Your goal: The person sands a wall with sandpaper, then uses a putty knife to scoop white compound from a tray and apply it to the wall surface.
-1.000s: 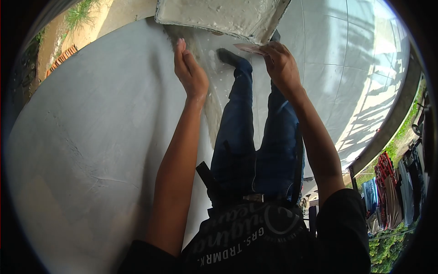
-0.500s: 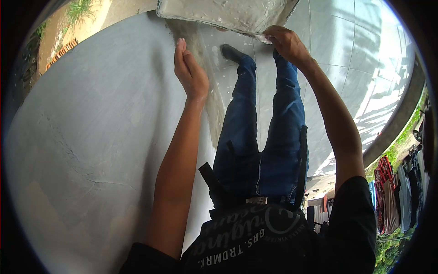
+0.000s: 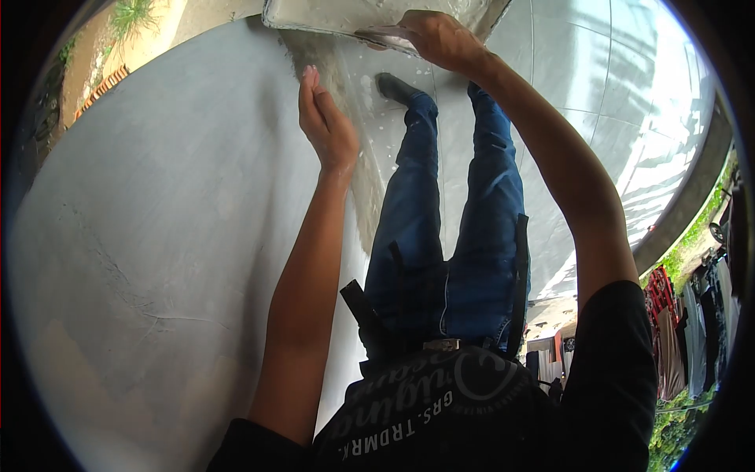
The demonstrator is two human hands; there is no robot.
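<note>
Grey wall (image 3: pixel 173 197) flanks an unclenched left hand (image 3: pixel 329 127); the right hand (image 3: pixel 443 41) grips a scraper (image 3: pixel 385 34).

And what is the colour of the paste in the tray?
The paste is off-white; head view shows it best.

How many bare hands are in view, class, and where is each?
2: the left hand beside the grey wall; the right hand at the edge of the tray.

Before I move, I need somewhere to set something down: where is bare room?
Tiled floor lies bare between the right leg and kerb, partly hidden by the right arm. A narrow gap shows between the legs. Crowded: the tray, where right hand and blade overlap it.
</note>
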